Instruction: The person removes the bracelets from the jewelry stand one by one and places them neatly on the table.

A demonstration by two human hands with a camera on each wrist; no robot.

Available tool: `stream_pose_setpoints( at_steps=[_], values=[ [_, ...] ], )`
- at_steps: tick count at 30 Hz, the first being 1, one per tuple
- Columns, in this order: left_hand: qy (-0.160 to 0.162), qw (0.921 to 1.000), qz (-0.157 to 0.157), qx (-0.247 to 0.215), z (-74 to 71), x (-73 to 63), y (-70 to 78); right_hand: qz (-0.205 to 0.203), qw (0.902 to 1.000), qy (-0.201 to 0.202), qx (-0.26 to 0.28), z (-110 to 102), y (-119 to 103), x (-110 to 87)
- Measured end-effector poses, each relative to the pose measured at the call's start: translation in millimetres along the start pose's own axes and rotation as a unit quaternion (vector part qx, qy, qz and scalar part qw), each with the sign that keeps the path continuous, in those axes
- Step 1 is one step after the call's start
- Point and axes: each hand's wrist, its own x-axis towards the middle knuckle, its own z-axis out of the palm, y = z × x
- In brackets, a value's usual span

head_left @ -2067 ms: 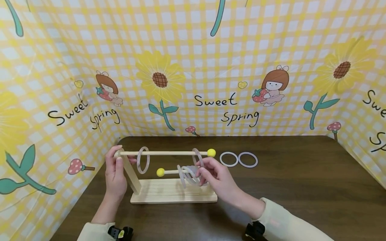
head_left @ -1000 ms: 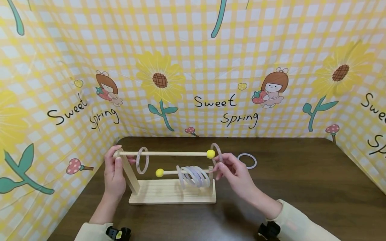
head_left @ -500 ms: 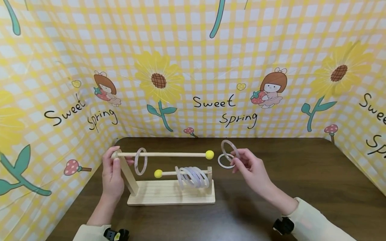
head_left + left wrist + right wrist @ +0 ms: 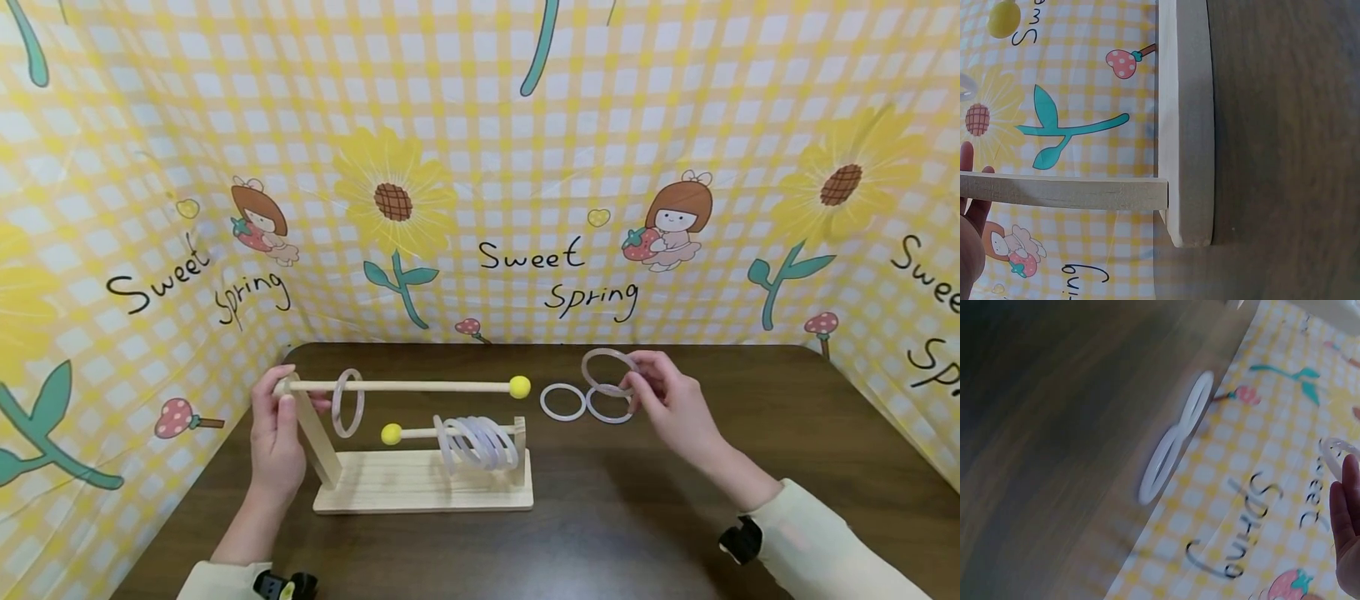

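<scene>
My left hand [image 4: 276, 442] grips the top of the tall left post [image 4: 317, 437] of a wooden ring stand [image 4: 420, 492]. From that post runs a long upper rod [image 4: 435, 386] tipped with a yellow ball, and one translucent ring [image 4: 339, 408] hangs on it near the post. Several rings [image 4: 480, 442] hang bunched on the shorter lower rod [image 4: 420, 433]. Off to the right, my right hand [image 4: 671, 400] pinches a pale pinkish ring [image 4: 600, 353] between thumb and fingers, raised above the table. In the right wrist view that ring [image 4: 1329, 456] shows at the fingertips.
Two rings lie side by side on the dark wooden table [image 4: 637, 533], a left ring [image 4: 543, 403] and a right ring [image 4: 606, 419], the latter partly overlapped by the raised one. A yellow checked cloth [image 4: 510, 167] stands as a wall behind and at both sides.
My right hand has drawn the ring along the upper rod, off past its yellow ball, and carried it right over the two lying rings. My left hand has kept its grip on the post.
</scene>
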Motion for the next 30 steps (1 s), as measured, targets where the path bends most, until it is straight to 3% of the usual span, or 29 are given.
stream_pose_setpoints(
  at_steps=[10, 30],
  values=[
    [-0.003, 0.9999, 0.0, 0.011, -1.6, -1.3, 0.6, 0.003, 0.998, -0.017, -0.06, -20.9, 37.4, -2.2],
    [0.002, 1.0, 0.002, -0.004, -1.0, -1.9, -1.9, 0.021, 0.9918, -0.049, -0.116, -45.9, 72.5, -3.4]
  ],
)
